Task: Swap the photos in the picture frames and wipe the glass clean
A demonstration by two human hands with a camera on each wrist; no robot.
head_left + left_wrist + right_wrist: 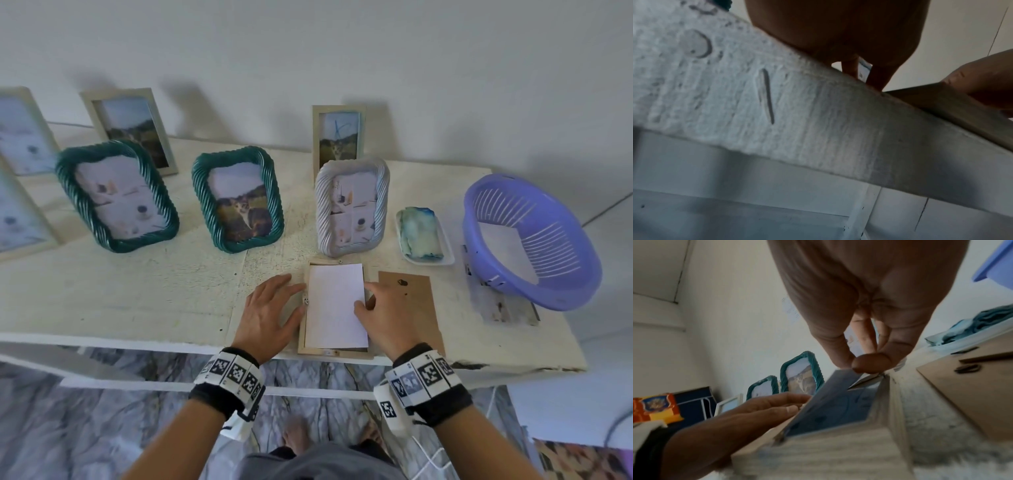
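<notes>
Photo being lifted from the open frame, lower centre of the head view

The photo (335,305) is pinched at its right edge by the right hand (385,311); the frame (302,337) on the bench (137,291) is best steadied by the flat, relaxed left hand (269,315), and the photo raised evenly without creasing.

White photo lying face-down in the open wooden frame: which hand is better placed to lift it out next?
Right. The right hand already pinches the white photo at its right edge, lifting it from the pale wooden frame. The left hand lies flat beside the frame, steadying it.
</notes>
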